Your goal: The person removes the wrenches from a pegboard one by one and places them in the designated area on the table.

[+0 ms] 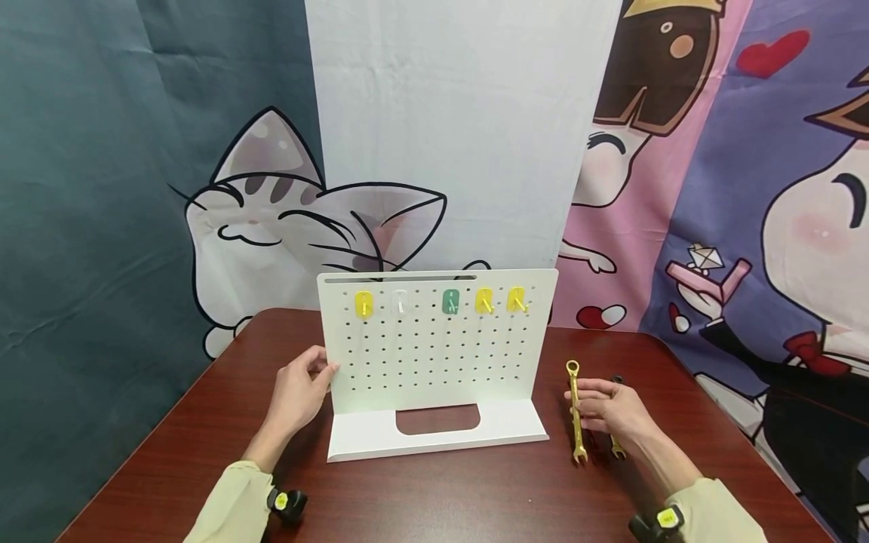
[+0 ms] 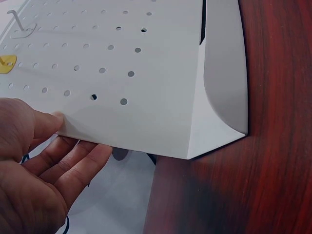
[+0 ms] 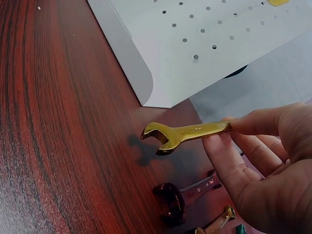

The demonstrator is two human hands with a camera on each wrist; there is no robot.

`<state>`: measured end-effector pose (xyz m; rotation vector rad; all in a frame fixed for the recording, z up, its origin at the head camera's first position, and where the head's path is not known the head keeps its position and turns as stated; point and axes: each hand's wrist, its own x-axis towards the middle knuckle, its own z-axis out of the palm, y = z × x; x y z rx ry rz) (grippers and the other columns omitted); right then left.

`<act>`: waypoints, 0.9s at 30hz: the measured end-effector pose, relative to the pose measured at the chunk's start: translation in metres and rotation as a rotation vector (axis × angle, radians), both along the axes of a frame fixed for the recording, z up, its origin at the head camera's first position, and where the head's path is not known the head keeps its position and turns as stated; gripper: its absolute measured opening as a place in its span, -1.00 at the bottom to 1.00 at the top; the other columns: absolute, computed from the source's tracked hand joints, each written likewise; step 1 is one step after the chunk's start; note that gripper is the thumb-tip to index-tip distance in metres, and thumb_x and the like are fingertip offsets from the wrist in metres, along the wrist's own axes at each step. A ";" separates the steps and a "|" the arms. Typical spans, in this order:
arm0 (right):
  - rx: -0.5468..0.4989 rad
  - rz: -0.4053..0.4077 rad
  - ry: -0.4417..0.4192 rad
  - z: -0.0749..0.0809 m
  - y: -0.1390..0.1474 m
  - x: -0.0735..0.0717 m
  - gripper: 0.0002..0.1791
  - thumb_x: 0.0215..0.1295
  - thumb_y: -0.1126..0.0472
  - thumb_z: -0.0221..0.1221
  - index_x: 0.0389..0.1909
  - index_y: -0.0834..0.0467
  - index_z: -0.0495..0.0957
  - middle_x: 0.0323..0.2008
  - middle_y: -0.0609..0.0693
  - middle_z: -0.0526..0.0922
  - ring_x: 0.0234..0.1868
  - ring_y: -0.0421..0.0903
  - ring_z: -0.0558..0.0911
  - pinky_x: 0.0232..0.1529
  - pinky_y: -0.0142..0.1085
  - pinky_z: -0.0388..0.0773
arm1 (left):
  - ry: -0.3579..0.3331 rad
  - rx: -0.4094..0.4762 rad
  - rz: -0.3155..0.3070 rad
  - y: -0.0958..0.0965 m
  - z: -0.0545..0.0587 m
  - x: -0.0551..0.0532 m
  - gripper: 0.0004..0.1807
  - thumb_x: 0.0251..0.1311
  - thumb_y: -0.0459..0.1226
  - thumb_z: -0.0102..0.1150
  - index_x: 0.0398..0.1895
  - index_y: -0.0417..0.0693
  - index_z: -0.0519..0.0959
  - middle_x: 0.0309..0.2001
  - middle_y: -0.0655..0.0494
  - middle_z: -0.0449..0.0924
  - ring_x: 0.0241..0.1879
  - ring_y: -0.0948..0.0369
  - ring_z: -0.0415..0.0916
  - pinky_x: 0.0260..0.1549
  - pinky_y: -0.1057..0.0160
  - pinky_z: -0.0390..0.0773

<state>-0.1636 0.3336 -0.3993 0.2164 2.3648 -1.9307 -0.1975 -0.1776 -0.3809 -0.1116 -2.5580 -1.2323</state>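
Observation:
A white pegboard (image 1: 434,362) stands upright on its flat base near the middle of the table. My left hand (image 1: 299,388) pinches its left edge, thumb (image 2: 48,123) on the front face and fingers behind. To the right of the board, my right hand (image 1: 614,413) holds a gold combination wrench (image 1: 576,426) between thumb and fingers, ring end up. Its open end (image 3: 163,139) hangs over the table in the right wrist view. Below it lie a dark red wrench (image 3: 171,202) and another gold wrench (image 3: 219,222), partly hidden by the hand.
Along the board's top row sit a yellow hook (image 1: 363,305), a clear hook (image 1: 399,303), a green hook (image 1: 451,302) and two more yellow hooks (image 1: 484,301) at the right. Behind the dark wooden table (image 1: 434,498) hangs a printed cloth (image 1: 434,113).

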 end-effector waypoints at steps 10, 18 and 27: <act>-0.015 0.010 0.002 -0.006 0.004 0.000 -0.46 0.39 0.38 0.30 0.33 0.44 0.44 -0.06 0.01 0.83 -0.24 -0.20 0.75 -0.20 -0.24 0.76 | 0.012 0.003 -0.003 0.001 -0.001 -0.002 -0.90 0.47 -0.32 0.23 -0.06 -0.15 0.62 -0.32 -0.05 0.68 -0.44 0.19 0.54 -0.44 0.30 0.49; 0.039 -0.005 -0.008 -0.010 0.007 -0.002 -0.45 0.40 0.36 0.29 0.34 0.47 0.43 -0.03 0.08 0.83 -0.22 -0.17 0.75 -0.19 -0.23 0.76 | 0.014 0.001 -0.003 0.001 0.001 0.000 -0.90 0.48 -0.32 0.22 -0.06 -0.15 0.62 -0.33 -0.03 0.67 -0.44 0.19 0.52 -0.46 0.30 0.46; 0.054 -0.020 -0.009 -0.011 0.009 -0.002 -0.51 0.43 0.35 0.26 0.30 0.49 0.47 -0.05 0.11 0.83 -0.23 -0.17 0.75 -0.20 -0.22 0.77 | 0.008 -0.003 0.003 0.001 0.000 0.001 -0.91 0.48 -0.31 0.22 -0.06 -0.14 0.62 -0.33 -0.03 0.67 -0.43 0.18 0.52 -0.43 0.29 0.47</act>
